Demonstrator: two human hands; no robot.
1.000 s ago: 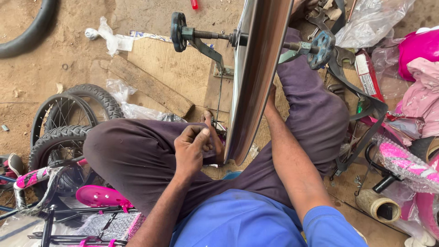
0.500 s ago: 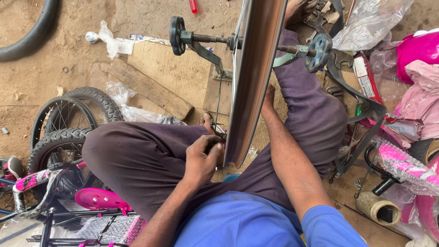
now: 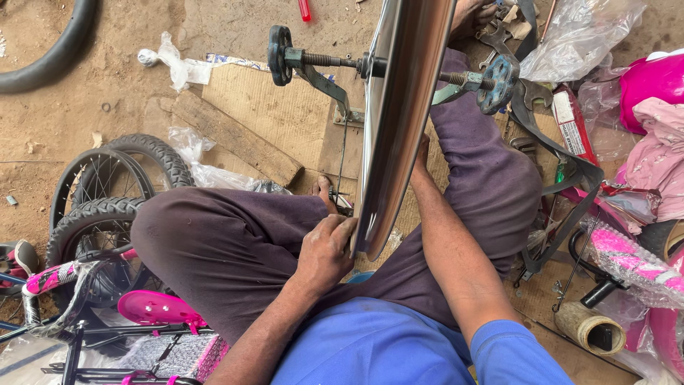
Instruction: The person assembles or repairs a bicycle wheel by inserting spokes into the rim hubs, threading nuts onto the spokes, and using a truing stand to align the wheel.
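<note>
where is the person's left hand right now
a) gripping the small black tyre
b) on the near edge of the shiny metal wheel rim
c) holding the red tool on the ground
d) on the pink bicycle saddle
b: the left hand rests against the near lower edge of the shiny metal wheel rim, which stands in the truing stand.

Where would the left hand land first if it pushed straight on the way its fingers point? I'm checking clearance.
Almost at once, the shiny wheel rim: the left hand already seems to touch its near edge.

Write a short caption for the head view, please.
Seated person's left hand touches a shiny wheel rim mounted upright on a stand.
</note>
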